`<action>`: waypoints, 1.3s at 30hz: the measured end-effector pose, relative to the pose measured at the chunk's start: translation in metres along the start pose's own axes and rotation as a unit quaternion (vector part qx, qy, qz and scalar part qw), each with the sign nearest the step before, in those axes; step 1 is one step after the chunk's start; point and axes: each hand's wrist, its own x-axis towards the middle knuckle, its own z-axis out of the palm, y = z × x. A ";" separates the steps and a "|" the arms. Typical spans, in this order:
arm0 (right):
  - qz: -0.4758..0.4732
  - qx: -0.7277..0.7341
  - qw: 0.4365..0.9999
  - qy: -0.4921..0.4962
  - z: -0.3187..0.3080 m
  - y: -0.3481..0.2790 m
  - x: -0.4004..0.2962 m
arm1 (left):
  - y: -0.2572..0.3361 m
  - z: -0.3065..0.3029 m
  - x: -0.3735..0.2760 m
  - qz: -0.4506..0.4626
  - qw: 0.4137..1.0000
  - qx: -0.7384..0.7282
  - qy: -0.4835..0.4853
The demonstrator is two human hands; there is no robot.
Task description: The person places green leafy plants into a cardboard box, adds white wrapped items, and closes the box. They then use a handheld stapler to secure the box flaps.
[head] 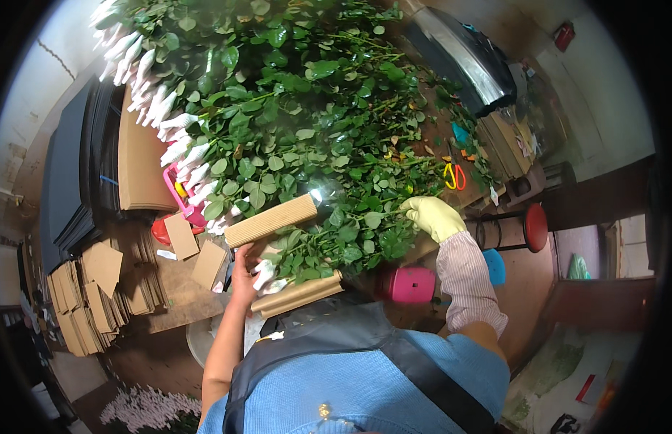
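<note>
My left hand (244, 279) is bare and supports a corrugated cardboard wrap (271, 219) that stands open around rose heads in white mesh sleeves (266, 274). Its near flap (298, 295) lies against my apron. Part of the left hand is hidden behind the cardboard. Leafy rose stems (363, 238) run from the wrap to the right. My right hand (433, 217), in a pale yellow rubber glove, is closed around the stem ends. Beyond the wrap lies a large heap of roses (292, 108) with white-sleeved heads on the left.
Cut cardboard pieces (92, 298) and tall cardboard stacks (146, 157) stand left. Scissors with yellow and red handles (454, 176) lie at the heap's right. A pink stool (412, 285) and a red-topped stool (534, 228) stand right. More sleeved flowers (151, 409) are low on the left.
</note>
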 end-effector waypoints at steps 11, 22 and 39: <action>-0.229 -0.317 0.917 0.079 -0.030 -0.049 0.024 | 0.036 0.003 0.000 -0.007 0.988 0.146 -0.047; -0.280 -0.516 0.781 0.214 0.070 -0.185 0.116 | 0.037 -0.001 0.004 -0.019 0.979 0.195 -0.058; -0.171 -0.312 0.934 0.025 0.021 -0.201 0.065 | 0.048 0.000 0.000 -0.035 0.988 0.138 -0.055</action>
